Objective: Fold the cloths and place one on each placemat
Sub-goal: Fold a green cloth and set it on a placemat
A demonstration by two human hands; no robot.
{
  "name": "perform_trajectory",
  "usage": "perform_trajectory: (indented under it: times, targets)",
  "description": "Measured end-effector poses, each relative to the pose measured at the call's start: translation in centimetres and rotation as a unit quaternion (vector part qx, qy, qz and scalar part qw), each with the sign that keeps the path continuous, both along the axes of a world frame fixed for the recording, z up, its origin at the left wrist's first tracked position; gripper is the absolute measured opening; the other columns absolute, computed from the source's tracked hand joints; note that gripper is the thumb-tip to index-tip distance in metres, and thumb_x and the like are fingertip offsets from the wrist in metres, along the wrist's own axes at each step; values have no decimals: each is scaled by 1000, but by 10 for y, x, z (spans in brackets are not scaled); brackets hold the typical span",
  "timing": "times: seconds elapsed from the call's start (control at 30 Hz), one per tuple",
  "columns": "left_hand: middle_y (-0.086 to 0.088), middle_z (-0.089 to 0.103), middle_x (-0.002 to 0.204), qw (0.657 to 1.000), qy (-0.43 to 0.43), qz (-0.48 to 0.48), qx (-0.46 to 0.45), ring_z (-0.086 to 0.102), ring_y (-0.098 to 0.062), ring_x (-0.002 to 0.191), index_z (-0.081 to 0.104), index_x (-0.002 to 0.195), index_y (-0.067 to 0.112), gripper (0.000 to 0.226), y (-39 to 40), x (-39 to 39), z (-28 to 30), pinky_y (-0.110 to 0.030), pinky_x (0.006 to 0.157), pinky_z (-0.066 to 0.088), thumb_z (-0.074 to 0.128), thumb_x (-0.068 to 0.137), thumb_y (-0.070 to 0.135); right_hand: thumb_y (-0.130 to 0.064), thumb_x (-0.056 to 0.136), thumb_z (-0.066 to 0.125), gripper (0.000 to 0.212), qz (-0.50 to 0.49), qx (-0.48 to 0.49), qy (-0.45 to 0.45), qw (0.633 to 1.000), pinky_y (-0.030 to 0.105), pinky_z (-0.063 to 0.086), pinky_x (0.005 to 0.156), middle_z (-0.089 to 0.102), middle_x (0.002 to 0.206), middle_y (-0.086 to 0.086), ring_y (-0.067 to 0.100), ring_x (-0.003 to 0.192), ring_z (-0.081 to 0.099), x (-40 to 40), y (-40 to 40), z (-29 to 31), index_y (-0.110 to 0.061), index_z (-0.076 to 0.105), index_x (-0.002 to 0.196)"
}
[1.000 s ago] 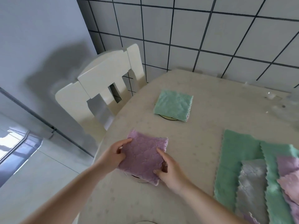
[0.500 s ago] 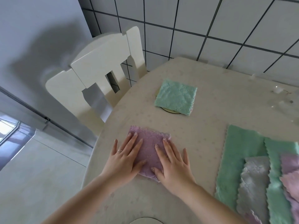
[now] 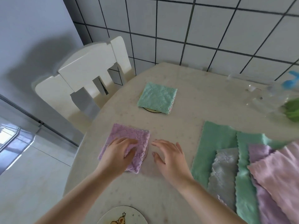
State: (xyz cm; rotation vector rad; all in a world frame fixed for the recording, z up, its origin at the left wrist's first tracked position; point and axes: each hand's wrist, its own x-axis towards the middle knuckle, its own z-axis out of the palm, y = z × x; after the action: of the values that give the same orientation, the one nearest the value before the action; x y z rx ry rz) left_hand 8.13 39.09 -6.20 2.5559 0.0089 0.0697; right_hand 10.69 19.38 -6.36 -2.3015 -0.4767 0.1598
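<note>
A folded purple cloth (image 3: 129, 136) lies over a round placemat whose edge (image 3: 146, 152) just shows at its right side. My left hand (image 3: 118, 152) rests flat on that cloth with straight fingers. My right hand (image 3: 169, 154) hovers beside the cloth, to its right, fingers relaxed and holding nothing. Farther back, a folded green cloth (image 3: 157, 97) covers another round placemat (image 3: 152, 110). A third placemat (image 3: 123, 215) with a cartoon print sits bare at the bottom edge. Several unfolded cloths, green (image 3: 215, 146), grey (image 3: 224, 172), purple (image 3: 265, 199) and pink (image 3: 281, 173), overlap at the right.
The beige table (image 3: 202, 102) meets a tiled wall at the back. A cream chair (image 3: 87, 75) stands at the table's left edge. Clear plastic items (image 3: 262, 94) and something green (image 3: 292, 110) lie at the far right.
My right hand has lifted off the purple cloth and moved to the right of it. My left hand stays pressed on the cloth. The view has shifted rightward.
</note>
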Motion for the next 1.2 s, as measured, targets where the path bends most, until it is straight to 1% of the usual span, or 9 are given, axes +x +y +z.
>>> perform_trajectory:
  times: [0.07,0.23,0.4,0.63,0.77,0.87,0.97,1.1,1.2]
  targets:
    - [19,65,100,999,6,-13,-51,59,-1,95,68,102,27,41,-38,-8,13,-22,80,47,39,81,47,-43,83,45,40,-13,31,5,999,39,26,111,59,121,-16,0,116,49,-8,-27,10,-28,61,116]
    - [20,64,95,989,5,-83,-124,58,8,91,68,102,26,35,-147,-29,27,-11,80,45,43,85,44,-42,83,41,39,-46,48,-17,998,30,41,99,57,110,-24,-9,104,48,-39,-130,25,-28,63,112]
    - [23,63,92,984,10,-128,-127,56,10,93,69,101,26,38,-250,-48,30,-6,79,41,42,83,45,-37,83,44,32,-81,27,-22,996,22,43,93,53,105,-31,-2,104,53,-79,-241,27,-31,65,107]
    - [27,58,96,983,10,-161,-92,52,17,93,67,105,30,20,-346,-65,18,0,80,35,56,90,28,-31,74,51,30,-129,2,-39,991,29,49,84,60,105,-23,3,99,59,-126,-360,10,-34,64,100]
    - [19,60,108,976,-7,-218,-8,49,4,104,65,109,31,27,-368,-61,-8,-13,90,37,52,86,33,-33,62,68,36,-132,-96,-67,984,29,54,73,61,94,-12,11,90,61,-138,-387,-18,-28,67,97]
    - [15,59,114,965,-47,-248,63,48,-6,112,62,110,35,33,-379,-51,-30,-25,102,34,50,80,40,-46,56,67,44,-125,-175,-75,974,27,52,69,58,89,-13,12,84,62,-137,-392,-35,-30,66,98]
    - [12,59,108,955,-108,-260,98,52,-11,107,64,109,33,35,-390,-38,-41,-39,100,40,49,78,38,-39,59,65,37,-136,-186,-136,964,29,51,67,57,86,-11,14,80,61,-130,-392,-50,-31,66,95]
    - [10,60,96,940,-194,-263,101,52,-11,96,68,102,31,33,-396,-22,-56,-38,99,39,48,75,29,-29,71,48,25,-138,-187,-186,955,29,51,60,61,79,-10,17,73,62,-118,-396,-57,-29,67,88]
    - [8,64,91,927,-240,-261,119,59,-14,87,71,95,30,32,-395,-11,-61,-27,94,31,44,78,25,-26,77,45,20,-139,-205,-174,953,31,49,56,62,77,-8,17,71,60,-112,-400,-50,-28,63,87]
